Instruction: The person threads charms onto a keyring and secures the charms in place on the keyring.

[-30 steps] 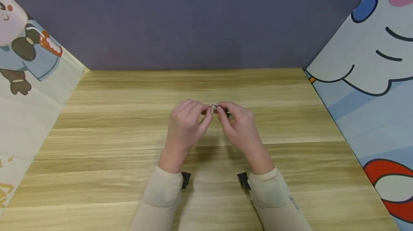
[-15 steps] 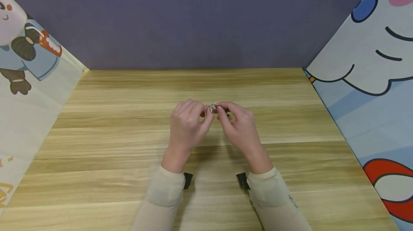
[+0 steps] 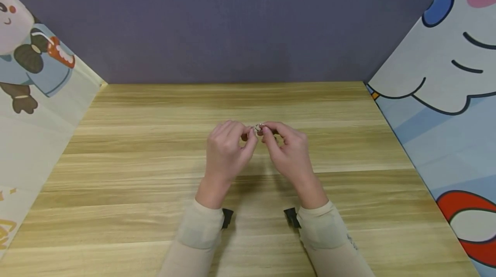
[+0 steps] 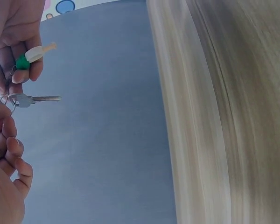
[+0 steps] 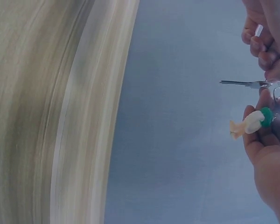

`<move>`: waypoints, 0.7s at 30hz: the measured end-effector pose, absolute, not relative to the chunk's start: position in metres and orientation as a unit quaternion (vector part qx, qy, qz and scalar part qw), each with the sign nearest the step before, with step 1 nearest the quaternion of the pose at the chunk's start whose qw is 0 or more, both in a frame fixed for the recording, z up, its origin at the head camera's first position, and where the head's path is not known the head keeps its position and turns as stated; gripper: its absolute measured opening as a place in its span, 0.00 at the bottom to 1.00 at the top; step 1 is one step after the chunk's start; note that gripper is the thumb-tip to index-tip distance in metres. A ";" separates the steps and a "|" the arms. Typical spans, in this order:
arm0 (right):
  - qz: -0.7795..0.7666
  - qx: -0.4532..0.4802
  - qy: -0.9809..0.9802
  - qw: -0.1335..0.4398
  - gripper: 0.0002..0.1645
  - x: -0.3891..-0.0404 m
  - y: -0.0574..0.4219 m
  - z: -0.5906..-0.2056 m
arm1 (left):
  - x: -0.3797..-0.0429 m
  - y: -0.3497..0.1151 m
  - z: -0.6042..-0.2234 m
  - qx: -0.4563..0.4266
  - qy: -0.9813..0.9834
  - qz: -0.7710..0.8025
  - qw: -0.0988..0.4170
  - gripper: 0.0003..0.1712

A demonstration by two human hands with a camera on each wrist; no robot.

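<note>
My left hand (image 3: 228, 148) and right hand (image 3: 288, 150) meet fingertip to fingertip, held up over the table's middle. Between them is a small metal key ring (image 3: 257, 129), pinched by thumb and finger from each side. In the left wrist view, keys (image 4: 44, 98) hang from the ring, pointing away from the palms. A small figure charm (image 4: 33, 54) in green, white and peach lies against my right hand's curled fingers; the right wrist view shows this charm (image 5: 254, 122) too. A slim whitish thing (image 5: 258, 31) shows among my left fingers, its kind unclear. Fingertips hide part of the ring.
Below the hands lies a wood-grain table (image 3: 135, 161). A plain grey-blue panel (image 3: 232, 23) rises at its far edge. Cartoon-printed panels stand along the left (image 3: 46, 130) and right (image 3: 434, 139) sides.
My left hand has shifted slightly to the right. The key ring has turned a little between the fingertips, and my right thumb has moved slightly. Both hands still pinch it.
</note>
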State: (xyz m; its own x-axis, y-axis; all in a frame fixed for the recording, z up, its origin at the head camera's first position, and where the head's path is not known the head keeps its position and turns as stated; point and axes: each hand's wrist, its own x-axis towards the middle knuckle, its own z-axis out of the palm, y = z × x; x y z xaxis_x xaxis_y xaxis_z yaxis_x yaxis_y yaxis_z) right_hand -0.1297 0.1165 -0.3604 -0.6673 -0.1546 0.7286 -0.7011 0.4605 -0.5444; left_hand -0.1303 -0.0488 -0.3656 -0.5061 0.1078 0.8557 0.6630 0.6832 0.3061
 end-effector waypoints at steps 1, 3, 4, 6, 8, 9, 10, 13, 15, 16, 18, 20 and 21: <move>0.444 0.268 -0.797 0.309 0.05 -0.130 0.117 -0.361 | -0.130 -0.049 -0.366 -0.239 -0.807 -0.322 0.434 0.09; 0.442 0.269 -0.798 0.310 0.05 -0.130 0.118 -0.361 | -0.130 -0.049 -0.366 -0.240 -0.806 -0.327 0.430 0.08; 0.439 0.270 -0.799 0.309 0.05 -0.130 0.118 -0.361 | -0.130 -0.049 -0.366 -0.240 -0.806 -0.330 0.428 0.07; 0.434 0.272 -0.802 0.307 0.05 -0.130 0.119 -0.360 | -0.130 -0.049 -0.366 -0.240 -0.807 -0.331 0.427 0.05; 0.428 0.274 -0.805 0.306 0.06 -0.130 0.120 -0.360 | -0.130 -0.049 -0.366 -0.241 -0.808 -0.329 0.426 0.02; 0.421 0.276 -0.808 0.306 0.06 -0.130 0.121 -0.359 | -0.130 -0.049 -0.366 -0.241 -0.808 -0.327 0.426 0.01; 0.414 0.279 -0.810 0.308 0.06 -0.130 0.121 -0.359 | -0.130 -0.049 -0.367 -0.241 -0.809 -0.324 0.428 0.01; 0.391 0.289 -0.815 0.315 0.06 -0.129 0.121 -0.358 | -0.129 -0.049 -0.366 -0.245 -0.810 -0.313 0.432 0.02; 0.375 0.295 -0.818 0.321 0.06 -0.129 0.121 -0.357 | -0.129 -0.049 -0.366 -0.248 -0.810 -0.299 0.440 0.03; 0.370 0.296 -0.819 0.323 0.06 -0.129 0.121 -0.357 | -0.129 -0.049 -0.366 -0.249 -0.810 -0.291 0.444 0.03; 0.363 0.300 -0.819 0.328 0.06 -0.129 0.121 -0.357 | -0.129 -0.049 -0.366 -0.250 -0.810 -0.276 0.453 0.03; 0.358 0.302 -0.818 0.333 0.06 -0.129 0.121 -0.357 | -0.129 -0.049 -0.367 -0.249 -0.811 -0.266 0.458 0.03; 0.357 0.304 -0.817 0.335 0.06 -0.128 0.120 -0.356 | -0.129 -0.049 -0.367 -0.249 -0.811 -0.265 0.459 0.02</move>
State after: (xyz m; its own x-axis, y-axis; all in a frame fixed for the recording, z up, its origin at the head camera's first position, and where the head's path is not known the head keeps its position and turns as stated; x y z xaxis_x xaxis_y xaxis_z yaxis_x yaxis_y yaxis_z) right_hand -0.1285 0.1204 -0.3565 -0.5915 -0.2579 0.7640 -0.7357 0.5603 -0.3804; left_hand -0.1288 -0.0493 -0.3671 -0.4558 0.1602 0.8755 0.6465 0.7357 0.2019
